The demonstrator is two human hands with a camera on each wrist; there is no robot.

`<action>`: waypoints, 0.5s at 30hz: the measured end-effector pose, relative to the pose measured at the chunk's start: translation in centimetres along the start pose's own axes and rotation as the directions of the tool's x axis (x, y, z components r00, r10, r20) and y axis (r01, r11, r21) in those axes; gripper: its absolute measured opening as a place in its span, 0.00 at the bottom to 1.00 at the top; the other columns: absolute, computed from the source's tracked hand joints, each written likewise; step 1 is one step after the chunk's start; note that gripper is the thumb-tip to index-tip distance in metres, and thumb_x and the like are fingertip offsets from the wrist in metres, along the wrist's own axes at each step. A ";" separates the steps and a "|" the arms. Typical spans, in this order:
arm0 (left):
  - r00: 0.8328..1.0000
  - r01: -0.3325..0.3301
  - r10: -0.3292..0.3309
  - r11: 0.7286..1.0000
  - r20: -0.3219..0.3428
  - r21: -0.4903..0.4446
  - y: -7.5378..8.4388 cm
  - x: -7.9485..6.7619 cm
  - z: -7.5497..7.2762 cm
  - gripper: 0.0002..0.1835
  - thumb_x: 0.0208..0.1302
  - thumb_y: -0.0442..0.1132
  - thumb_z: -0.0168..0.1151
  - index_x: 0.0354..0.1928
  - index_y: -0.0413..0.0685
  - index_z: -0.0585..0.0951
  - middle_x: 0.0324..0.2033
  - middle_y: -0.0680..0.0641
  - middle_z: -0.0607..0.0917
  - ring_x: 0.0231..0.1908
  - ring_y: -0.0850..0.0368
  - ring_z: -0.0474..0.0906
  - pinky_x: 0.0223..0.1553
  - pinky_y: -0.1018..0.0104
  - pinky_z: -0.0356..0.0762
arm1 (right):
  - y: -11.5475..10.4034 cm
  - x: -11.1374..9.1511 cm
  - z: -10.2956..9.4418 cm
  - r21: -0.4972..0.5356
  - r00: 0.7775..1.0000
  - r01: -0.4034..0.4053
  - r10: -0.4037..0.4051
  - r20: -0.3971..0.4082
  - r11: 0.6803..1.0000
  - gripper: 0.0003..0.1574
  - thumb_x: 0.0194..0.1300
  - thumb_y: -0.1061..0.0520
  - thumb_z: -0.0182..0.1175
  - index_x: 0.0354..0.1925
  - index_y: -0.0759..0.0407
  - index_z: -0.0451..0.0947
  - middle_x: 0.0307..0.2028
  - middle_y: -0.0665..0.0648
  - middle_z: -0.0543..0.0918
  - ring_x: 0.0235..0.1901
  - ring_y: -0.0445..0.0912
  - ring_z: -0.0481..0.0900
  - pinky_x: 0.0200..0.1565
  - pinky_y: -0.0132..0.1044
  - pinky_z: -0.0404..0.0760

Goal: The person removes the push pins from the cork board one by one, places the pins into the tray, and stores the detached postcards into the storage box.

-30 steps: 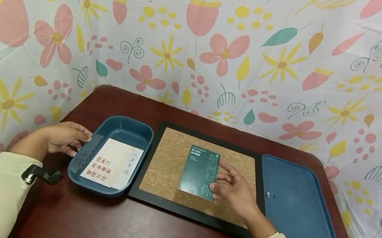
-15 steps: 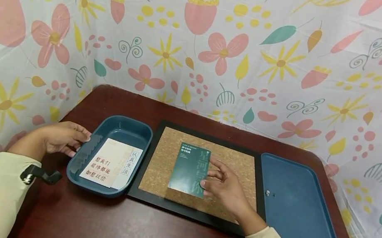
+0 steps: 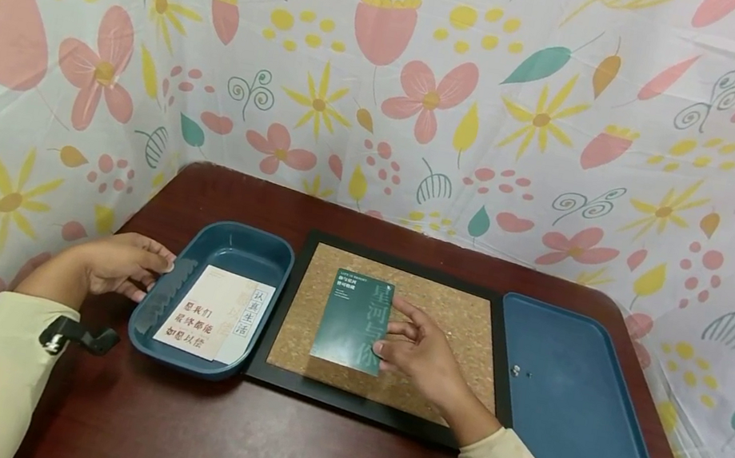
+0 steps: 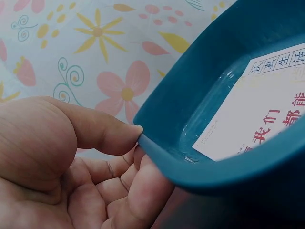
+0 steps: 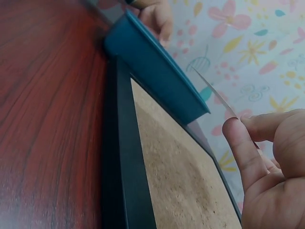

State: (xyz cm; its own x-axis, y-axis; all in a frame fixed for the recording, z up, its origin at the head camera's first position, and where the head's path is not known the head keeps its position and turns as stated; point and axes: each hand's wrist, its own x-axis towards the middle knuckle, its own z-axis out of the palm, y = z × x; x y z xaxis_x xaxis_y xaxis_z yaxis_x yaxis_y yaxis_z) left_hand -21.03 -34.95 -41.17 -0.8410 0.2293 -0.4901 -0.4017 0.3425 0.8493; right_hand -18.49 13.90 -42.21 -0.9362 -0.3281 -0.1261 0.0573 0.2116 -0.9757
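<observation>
A dark green card [image 3: 352, 322] with Chinese print is pinched at its right edge by my right hand [image 3: 416, 351], held over the cork board [image 3: 447, 340]. In the right wrist view the card [image 5: 214, 90] shows edge-on between thumb and fingers, raised above the cork. My left hand [image 3: 126, 267] grips the left rim of the deep blue tray [image 3: 242, 234], thumb on top and fingers beneath, as the left wrist view shows at the rim [image 4: 157, 157]. Inside that tray lie a white card with red writing [image 3: 196, 314] and another pale card [image 3: 249, 327], partly overlapped.
The cork board has a black frame [image 3: 345, 408] and stands right beside the deep tray. To its right lies a shallow blue tray [image 3: 592, 412] with small shiny pins [image 3: 516, 371]. A brown table [image 3: 244, 443] carries everything; a flowered curtain [image 3: 420, 173] hangs behind.
My right hand has carried the green card leftward across the cork board, toward the deep tray. My left hand keeps its hold on the tray rim.
</observation>
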 end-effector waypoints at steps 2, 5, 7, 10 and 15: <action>1.000 -0.002 0.002 1.000 0.002 0.003 0.0 0.0 -0.1 0.18 0.80 0.37 0.51 0.60 0.29 0.70 0.38 0.44 0.82 0.34 0.54 0.79 0.34 0.59 0.86 | 0.0 0.2 0.2 0.007 1.000 0.006 -0.006 0.001 1.000 0.52 0.64 0.67 0.70 0.78 0.52 0.58 0.53 0.67 0.80 0.41 0.53 0.86 0.41 0.53 0.87; 1.000 -0.002 0.002 1.000 0.001 0.004 0.1 0.0 0.0 0.18 0.80 0.37 0.51 0.61 0.28 0.70 0.38 0.44 0.82 0.34 0.54 0.79 0.34 0.59 0.86 | 0.0 0.4 0.6 0.025 1.000 0.015 -0.015 0.007 1.000 0.51 0.63 0.67 0.70 0.78 0.55 0.58 0.53 0.67 0.81 0.40 0.53 0.86 0.40 0.51 0.88; 1.000 0.000 0.000 1.000 -0.001 0.003 0.2 -0.1 0.0 0.18 0.80 0.37 0.51 0.61 0.28 0.70 0.38 0.44 0.81 0.34 0.54 0.79 0.34 0.59 0.86 | 0.0 0.5 0.8 0.036 1.000 0.016 -0.017 0.012 0.999 0.52 0.63 0.68 0.71 0.78 0.55 0.59 0.53 0.67 0.81 0.40 0.52 0.86 0.39 0.50 0.88; 1.000 0.002 -0.002 1.000 -0.003 0.003 0.3 -0.1 0.2 0.19 0.80 0.37 0.51 0.61 0.28 0.70 0.38 0.44 0.82 0.34 0.54 0.79 0.34 0.59 0.86 | 0.0 0.8 1.2 0.047 1.000 0.015 -0.016 0.025 0.999 0.52 0.63 0.68 0.70 0.78 0.56 0.58 0.52 0.68 0.80 0.38 0.51 0.86 0.39 0.51 0.88; 1.000 -0.001 0.001 1.000 -0.008 0.002 0.3 -0.2 0.2 0.18 0.79 0.37 0.51 0.61 0.28 0.70 0.37 0.44 0.81 0.34 0.54 0.79 0.34 0.59 0.86 | -0.1 0.9 1.7 0.058 0.999 0.009 -0.011 0.036 0.998 0.51 0.64 0.69 0.70 0.78 0.57 0.57 0.52 0.68 0.79 0.38 0.50 0.86 0.39 0.51 0.88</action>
State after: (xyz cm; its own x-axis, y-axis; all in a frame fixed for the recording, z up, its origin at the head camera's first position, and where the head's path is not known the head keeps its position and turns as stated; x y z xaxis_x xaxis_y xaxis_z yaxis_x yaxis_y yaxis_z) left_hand -20.90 -34.67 -40.83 -0.8444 0.2224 -0.4873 -0.3996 0.3444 0.8495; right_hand -18.79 12.05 -42.55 -0.9236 -0.3634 -0.1219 0.0691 0.1550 -0.9855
